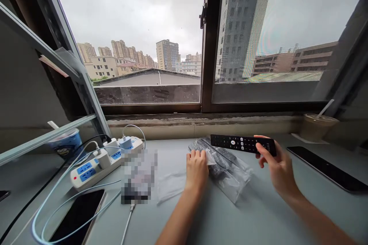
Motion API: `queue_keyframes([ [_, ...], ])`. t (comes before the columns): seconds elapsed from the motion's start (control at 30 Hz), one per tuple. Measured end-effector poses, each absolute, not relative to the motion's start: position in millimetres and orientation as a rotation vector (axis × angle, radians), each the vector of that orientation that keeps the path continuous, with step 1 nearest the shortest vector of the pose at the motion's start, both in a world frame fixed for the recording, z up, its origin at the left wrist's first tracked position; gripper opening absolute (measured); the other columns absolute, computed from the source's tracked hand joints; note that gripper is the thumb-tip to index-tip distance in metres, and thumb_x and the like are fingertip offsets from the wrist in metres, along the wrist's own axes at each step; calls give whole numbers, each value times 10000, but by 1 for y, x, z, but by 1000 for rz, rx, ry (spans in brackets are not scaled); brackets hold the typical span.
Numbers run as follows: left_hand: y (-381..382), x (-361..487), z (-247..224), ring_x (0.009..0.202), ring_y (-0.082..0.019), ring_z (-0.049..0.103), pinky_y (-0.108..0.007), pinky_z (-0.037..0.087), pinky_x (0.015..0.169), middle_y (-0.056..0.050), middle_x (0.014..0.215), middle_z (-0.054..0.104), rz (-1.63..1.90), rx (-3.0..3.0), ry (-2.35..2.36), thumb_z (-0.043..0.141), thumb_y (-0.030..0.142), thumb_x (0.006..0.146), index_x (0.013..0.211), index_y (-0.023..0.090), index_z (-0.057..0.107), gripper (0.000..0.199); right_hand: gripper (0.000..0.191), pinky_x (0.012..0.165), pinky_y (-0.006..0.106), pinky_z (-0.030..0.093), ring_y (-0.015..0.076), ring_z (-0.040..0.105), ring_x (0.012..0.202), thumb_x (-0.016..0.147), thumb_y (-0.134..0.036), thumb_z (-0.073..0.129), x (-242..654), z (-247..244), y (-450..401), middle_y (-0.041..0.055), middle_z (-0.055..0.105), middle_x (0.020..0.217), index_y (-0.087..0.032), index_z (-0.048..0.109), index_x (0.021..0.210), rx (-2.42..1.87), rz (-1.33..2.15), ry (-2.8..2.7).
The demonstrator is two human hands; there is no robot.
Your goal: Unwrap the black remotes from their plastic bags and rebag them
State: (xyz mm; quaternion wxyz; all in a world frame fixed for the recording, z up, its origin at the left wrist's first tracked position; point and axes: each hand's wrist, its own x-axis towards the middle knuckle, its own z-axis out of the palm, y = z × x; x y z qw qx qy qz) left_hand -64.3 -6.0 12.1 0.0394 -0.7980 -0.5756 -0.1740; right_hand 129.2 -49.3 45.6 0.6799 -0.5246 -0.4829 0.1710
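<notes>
A black remote control (237, 143) with a few white buttons is held up by my right hand (277, 164), thumb on its face and fingers behind it. My left hand (197, 170) has its fingers curled at the edge of a clear plastic bag (234, 182); a white flap pokes out beside the fingertips. Dark items, possibly more remotes, show through the bag on the table. Left of that hand lies a flat, empty-looking clear sleeve (171, 185).
A power strip (107, 166) with chargers and looping cables, a phone (79, 218) and a blue cup (64, 143) are at the left. A pixelated patch covers something left of centre. On the right are a dark tablet-like device (327, 168) and a drink cup (319, 127).
</notes>
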Motion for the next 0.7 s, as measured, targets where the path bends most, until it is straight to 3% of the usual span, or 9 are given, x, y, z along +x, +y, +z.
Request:
queue_keyframes([
  [0.17,-3,-69,17,920,-228,490,-351,339,813,-89,974,567,-579,-2370,-1767,374,24,751,872,162,557,259,321,377,193,348,77,401,444,724,-432,602,121,48,-54,-41,456,564,-226,611,970,-1150,417,-1111],
  [0.33,-4,-75,22,889,-214,511,-346,338,808,-82,953,572,-718,-2303,-1734,336,131,846,831,176,557,226,326,371,202,326,83,399,431,725,-434,584,117,46,-51,-47,448,534,-195,608,945,-1103,528,-1065],
  [0.47,-5,-79,22,900,-210,520,-326,333,804,-62,934,577,-756,-2333,-1688,417,118,794,864,182,551,164,303,378,208,307,95,450,467,730,-424,549,120,48,-50,-33,480,563,-188,619,906,-1069,581,-1004],
  [0.7,-9,-86,16,875,-190,554,-315,329,816,-63,930,600,-639,-2421,-1689,380,85,787,778,185,576,220,297,380,220,303,85,361,413,706,-397,507,134,46,-41,-49,416,490,-170,641,844,-1060,711,-766],
])
